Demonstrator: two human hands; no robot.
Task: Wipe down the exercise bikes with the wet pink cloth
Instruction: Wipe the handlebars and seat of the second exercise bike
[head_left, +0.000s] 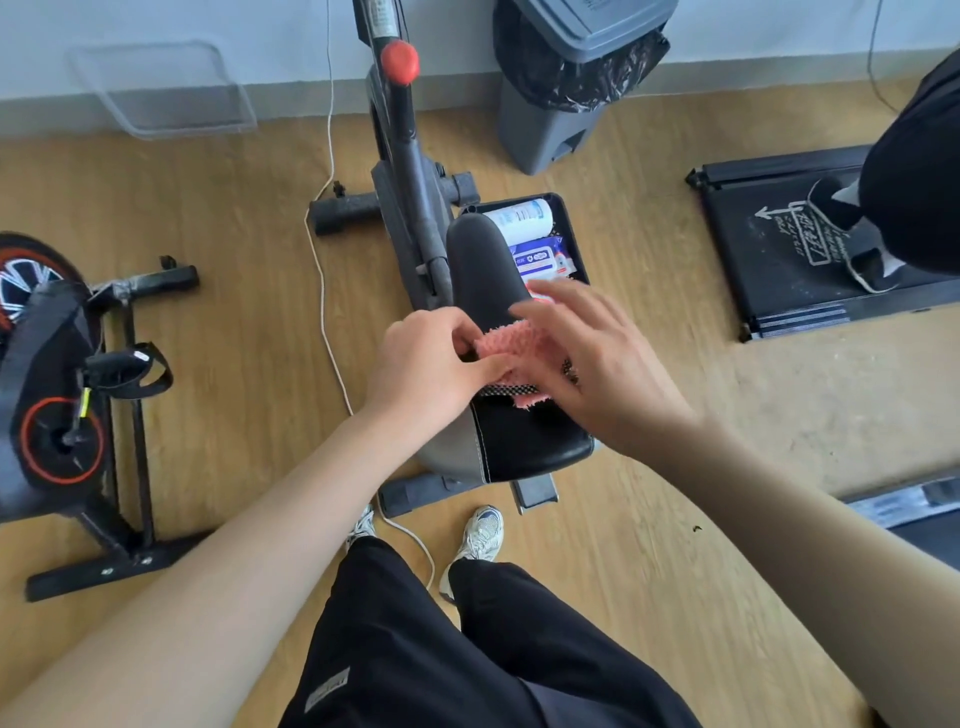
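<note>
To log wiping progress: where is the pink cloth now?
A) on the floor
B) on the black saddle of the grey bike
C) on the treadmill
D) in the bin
B: the pink cloth lies on the black saddle, pinched by the left hand, the right hand spread over it.

Bright, soft, even light with no glare; only faint shadows on the wooden floor (244, 322). Motion blur across the right hand (597, 364), worst at the fingers. Strong wide-angle bowing and stretching toward edges and corners.
</note>
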